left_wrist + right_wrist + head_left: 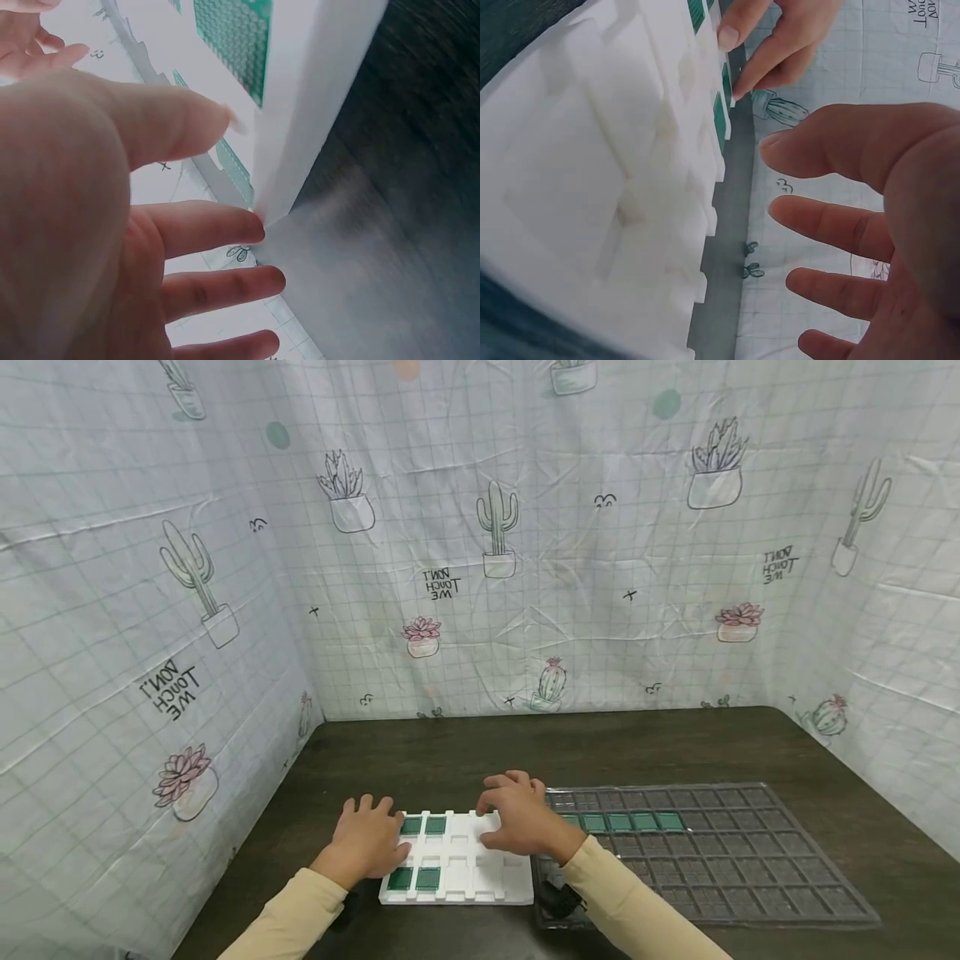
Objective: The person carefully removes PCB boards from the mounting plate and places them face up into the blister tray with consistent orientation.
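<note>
A white tray (517, 883) with moulded pockets lies on the dark table. Two green circuit boards (435, 825) sit in its back left pockets and two more boards (428, 878) in the front left ones. My left hand (367, 845) is at the tray's left end, fingers spread, the index fingertip right at the tray's corner in the left wrist view. My right hand (521, 818) hovers over the tray's back right part. Its thumb (802, 154) and fingers are apart with nothing between them. The pockets (562, 172) below it hold no boards.
A clear plastic tray (720, 843) divided into many cells stands to the right, partly under the right forearm. A row of green boards (643, 822) lies in its back left cells. Printed cloth (525, 635) hangs behind the table and along both sides.
</note>
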### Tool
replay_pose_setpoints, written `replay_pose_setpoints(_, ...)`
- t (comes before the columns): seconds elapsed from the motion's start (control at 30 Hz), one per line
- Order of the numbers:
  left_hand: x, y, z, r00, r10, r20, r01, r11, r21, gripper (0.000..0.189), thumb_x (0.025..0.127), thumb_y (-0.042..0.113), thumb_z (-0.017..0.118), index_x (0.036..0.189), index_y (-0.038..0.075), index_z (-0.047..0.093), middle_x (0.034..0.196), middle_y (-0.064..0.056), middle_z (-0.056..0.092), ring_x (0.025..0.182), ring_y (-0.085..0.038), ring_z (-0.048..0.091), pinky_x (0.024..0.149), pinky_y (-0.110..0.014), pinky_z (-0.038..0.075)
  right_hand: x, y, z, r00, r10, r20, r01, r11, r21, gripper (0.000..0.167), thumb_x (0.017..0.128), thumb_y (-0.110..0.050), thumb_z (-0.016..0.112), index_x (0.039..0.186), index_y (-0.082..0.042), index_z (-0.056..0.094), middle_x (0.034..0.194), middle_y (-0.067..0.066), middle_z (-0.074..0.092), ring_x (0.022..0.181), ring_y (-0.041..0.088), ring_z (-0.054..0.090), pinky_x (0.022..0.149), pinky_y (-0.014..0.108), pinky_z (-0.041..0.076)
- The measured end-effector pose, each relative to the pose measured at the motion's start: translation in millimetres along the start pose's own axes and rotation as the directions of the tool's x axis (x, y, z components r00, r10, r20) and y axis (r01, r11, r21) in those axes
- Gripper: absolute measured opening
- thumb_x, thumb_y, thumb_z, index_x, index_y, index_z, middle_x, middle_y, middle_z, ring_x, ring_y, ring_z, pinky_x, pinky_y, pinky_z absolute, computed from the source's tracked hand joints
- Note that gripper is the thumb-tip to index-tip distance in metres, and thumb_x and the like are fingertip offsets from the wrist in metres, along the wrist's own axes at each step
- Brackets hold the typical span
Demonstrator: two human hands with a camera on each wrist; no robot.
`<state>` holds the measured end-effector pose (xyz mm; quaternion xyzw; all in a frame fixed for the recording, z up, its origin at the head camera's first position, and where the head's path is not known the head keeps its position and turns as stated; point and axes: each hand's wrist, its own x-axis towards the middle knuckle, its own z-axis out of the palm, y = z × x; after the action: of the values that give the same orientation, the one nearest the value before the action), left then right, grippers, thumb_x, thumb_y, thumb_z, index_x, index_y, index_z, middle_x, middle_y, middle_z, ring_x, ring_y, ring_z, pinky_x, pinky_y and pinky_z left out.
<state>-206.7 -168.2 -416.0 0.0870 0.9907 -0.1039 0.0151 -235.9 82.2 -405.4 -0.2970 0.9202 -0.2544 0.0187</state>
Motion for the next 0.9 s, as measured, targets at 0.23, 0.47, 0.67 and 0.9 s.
replay_pose_setpoints(0.23, 0.5, 2.1, 0.3, 1.000, 0.001, -0.001, -0.001, 1.000, 0.011, 0.054, 0.089, 0.048, 0.063, 0.127, 0.010, 0.065, 0.133, -0.014, 0.058, 0.124, -0.041, 0.049, 0.105, -0.063, 0.036, 7.7, -3.1, 6.5, 1.000, 0.006, 0.017, -0.006, 1.000, 0.011, 0.018, 0.083, -0.022, 0.077, 0.099, -0.015, 0.073, 0.144, 0.016, 0.049, 0.138, 0.046, 0.028, 0.099, 0.066, 0.023)
replay_pose_setpoints(0.47, 3.4, 2.9, 0.2, 1.000, 0.000, 0.011, 0.000, 1.000, 0.013, 0.053, 0.089, 0.048, 0.064, 0.126, 0.010, 0.066, 0.131, -0.013, 0.059, 0.123, -0.040, 0.049, 0.106, -0.063, 0.035, 15.6, -2.9, 14.2, 1.000, 0.001, 0.021, -0.001, 1.000, 0.005, 0.019, 0.083, -0.024, 0.077, 0.099, -0.017, 0.072, 0.143, 0.014, 0.050, 0.138, 0.046, 0.028, 0.098, 0.065, 0.024)
replay_pose_setpoints(0.67, 5.3, 5.4, 0.0, 1.000, 0.001, 0.015, -0.001, 1.000, 0.013, 0.053, 0.089, 0.047, 0.064, 0.126, 0.009, 0.066, 0.132, -0.013, 0.059, 0.124, -0.040, 0.049, 0.107, -0.063, 0.034, 21.2, -4.0, 19.6, 1.000, -0.016, 0.018, 0.016, 1.000, -0.005, 0.019, 0.083, -0.024, 0.076, 0.100, -0.017, 0.072, 0.144, 0.015, 0.050, 0.138, 0.046, 0.029, 0.097, 0.064, 0.025)
replay_pose_setpoints(0.9, 6.7, 7.5, -0.5, 1.000, -0.008, 0.015, 0.008, 0.999, 0.041, 0.051, 0.088, 0.047, 0.065, 0.123, 0.009, 0.068, 0.129, -0.013, 0.061, 0.123, -0.039, 0.049, 0.108, -0.063, 0.034, 28.4, -8.7, 26.1, 1.000, -0.024, 0.014, 0.024, 1.000, -0.004, 0.020, 0.082, -0.024, 0.076, 0.100, -0.018, 0.073, 0.143, 0.016, 0.051, 0.136, 0.046, 0.031, 0.098, 0.064, 0.024)
